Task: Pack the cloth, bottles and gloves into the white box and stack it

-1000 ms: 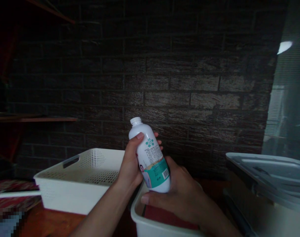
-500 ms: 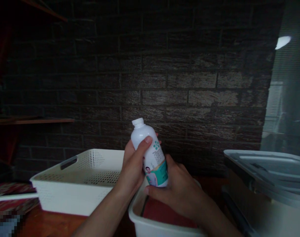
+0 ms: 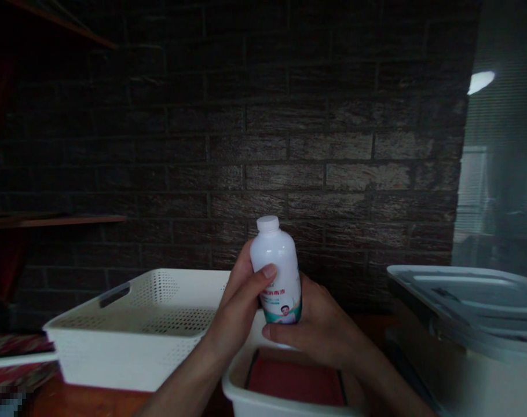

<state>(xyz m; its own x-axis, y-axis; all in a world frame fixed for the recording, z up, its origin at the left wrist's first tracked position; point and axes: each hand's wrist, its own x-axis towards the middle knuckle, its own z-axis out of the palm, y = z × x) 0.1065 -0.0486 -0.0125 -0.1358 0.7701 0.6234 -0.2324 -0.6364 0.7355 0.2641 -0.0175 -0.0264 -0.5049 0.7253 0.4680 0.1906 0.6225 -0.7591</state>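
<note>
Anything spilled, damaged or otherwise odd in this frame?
No spill or damage shows. The white bottle in the left hand and right hand leans slightly, its cap on. One oddity: the pixelated patch at the picture's bottom left, which hides what lies there.

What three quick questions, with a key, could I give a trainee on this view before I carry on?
1. Multiple choice: where does the right hand hold the white disinfectant bottle?
A. Near its top
B. Near its base
C. It does not touch it

2. True or false: in this view, the perforated white basket stands left of the bottle and the lidded storage box right of it.

3. Short answer: what colour is the flat-topped item inside the white tub?

Key:
1. B
2. True
3. Dark red
</note>
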